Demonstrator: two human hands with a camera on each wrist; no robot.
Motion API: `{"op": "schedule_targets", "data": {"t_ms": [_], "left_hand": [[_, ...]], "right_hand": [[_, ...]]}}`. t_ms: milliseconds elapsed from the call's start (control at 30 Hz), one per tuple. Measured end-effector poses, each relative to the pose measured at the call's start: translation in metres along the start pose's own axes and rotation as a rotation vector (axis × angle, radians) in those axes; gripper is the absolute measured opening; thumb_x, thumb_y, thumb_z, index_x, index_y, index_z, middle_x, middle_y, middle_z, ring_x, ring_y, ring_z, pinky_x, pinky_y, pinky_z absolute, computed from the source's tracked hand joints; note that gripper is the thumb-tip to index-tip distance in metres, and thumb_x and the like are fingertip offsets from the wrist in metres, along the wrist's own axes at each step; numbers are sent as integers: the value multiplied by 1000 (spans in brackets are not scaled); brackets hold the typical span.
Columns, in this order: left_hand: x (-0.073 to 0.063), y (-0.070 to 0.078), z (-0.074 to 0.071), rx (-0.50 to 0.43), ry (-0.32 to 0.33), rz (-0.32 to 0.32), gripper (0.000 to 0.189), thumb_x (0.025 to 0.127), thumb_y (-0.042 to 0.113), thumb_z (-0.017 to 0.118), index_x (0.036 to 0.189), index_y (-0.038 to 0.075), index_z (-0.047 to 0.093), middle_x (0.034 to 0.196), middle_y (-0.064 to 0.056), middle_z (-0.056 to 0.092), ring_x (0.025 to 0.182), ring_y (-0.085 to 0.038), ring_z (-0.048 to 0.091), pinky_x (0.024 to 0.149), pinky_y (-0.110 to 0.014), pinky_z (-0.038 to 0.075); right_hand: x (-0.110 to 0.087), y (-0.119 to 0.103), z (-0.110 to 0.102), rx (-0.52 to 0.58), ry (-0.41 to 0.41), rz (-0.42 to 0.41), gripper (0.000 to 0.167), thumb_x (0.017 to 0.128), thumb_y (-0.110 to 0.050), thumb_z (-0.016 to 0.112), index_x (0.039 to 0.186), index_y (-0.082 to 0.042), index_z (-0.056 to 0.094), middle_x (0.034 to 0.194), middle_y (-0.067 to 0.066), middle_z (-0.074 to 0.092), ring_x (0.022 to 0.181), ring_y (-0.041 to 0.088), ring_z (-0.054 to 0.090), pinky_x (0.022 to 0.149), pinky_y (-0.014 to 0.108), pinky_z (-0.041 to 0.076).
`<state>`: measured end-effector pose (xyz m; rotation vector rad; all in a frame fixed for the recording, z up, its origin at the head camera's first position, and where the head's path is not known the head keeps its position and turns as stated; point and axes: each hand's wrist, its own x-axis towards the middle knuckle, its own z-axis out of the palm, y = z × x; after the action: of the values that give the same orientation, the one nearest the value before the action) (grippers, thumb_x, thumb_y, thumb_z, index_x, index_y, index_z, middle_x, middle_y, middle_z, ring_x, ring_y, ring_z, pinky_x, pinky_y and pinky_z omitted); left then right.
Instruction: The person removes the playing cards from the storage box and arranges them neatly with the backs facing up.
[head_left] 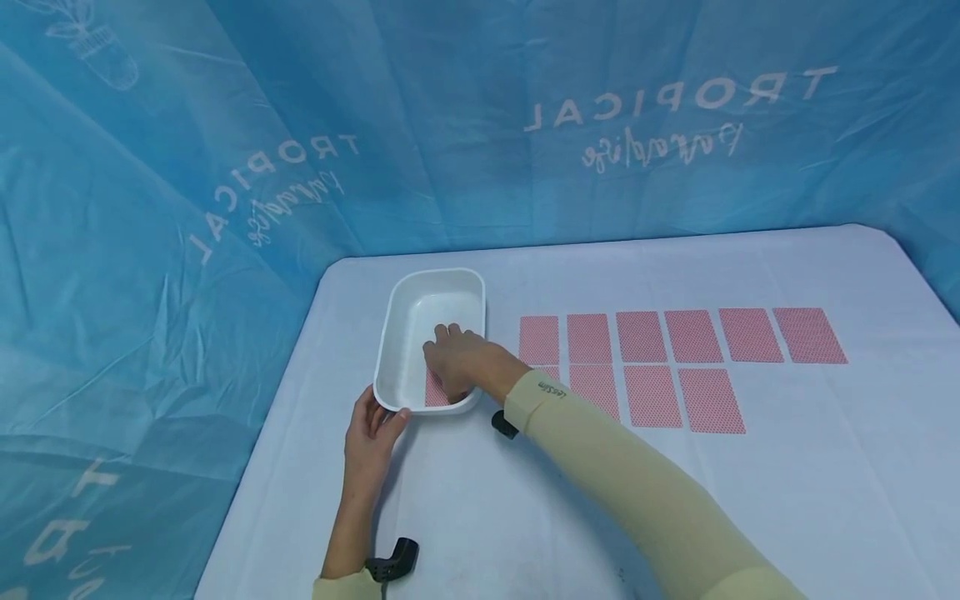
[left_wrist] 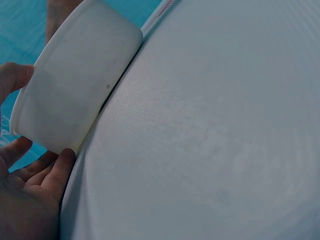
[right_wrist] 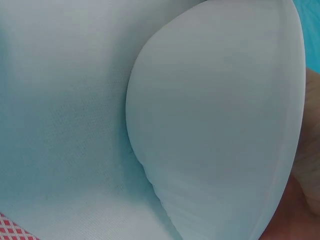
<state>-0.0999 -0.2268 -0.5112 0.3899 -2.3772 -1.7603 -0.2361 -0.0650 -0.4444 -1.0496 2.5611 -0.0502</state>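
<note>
A white plastic basin (head_left: 447,302) stands at the left of the table. My left hand (head_left: 372,433) grips its near-left corner; the left wrist view shows the thumb over the rim and fingers around the lower side. Inside the basin is my right hand (head_left: 454,358), bent downward over a red-and-white patterned card (head_left: 435,394). That card lies at the basin's near end, partly covered by the hand. The right fingertips are hidden, so I cannot tell whether they pinch it. In the right wrist view the basin's outer wall (right_wrist: 215,115) blocks most of the hand (right_wrist: 305,165).
Right of the basin, several matching cards (head_left: 641,337) lie patterned side up in two rows on the white tablecloth (head_left: 465,508). My right forearm crosses over the near row's left end. A blue printed curtain (head_left: 465,125) hangs behind and to the left.
</note>
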Motion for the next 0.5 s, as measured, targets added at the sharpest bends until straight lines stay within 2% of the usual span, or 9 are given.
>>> {"op": "schedule_targets", "data": {"t_ms": [200,400,500], "left_hand": [[-1,8,-1,2,-16,-49,71,89,24,71,148,17,32,148,-4,39,133,-19,41,95,-18,43],[-10,34,1,18,-18,-37,68,91,16,68,148,8,32,147,-10,40,133,-24,41,94,-18,43],[-12,39,2,26,-18,-30,70,91,18,69,148,7,31,147,-12,39,133,-27,40,94,-18,43]], "right_hand": [[-1,-1,-1,-6,-9,-10,48,76,-27,78,116,-12,58,106,4,47,96,20,39,77,32,42],[-2,-1,-2,5,3,-4,46,76,-27,78,115,-12,59,104,3,47,97,19,39,76,32,42],[-1,-1,-2,0,-1,-5,40,76,-26,77,110,-13,60,104,2,46,97,19,39,76,32,43]]}}
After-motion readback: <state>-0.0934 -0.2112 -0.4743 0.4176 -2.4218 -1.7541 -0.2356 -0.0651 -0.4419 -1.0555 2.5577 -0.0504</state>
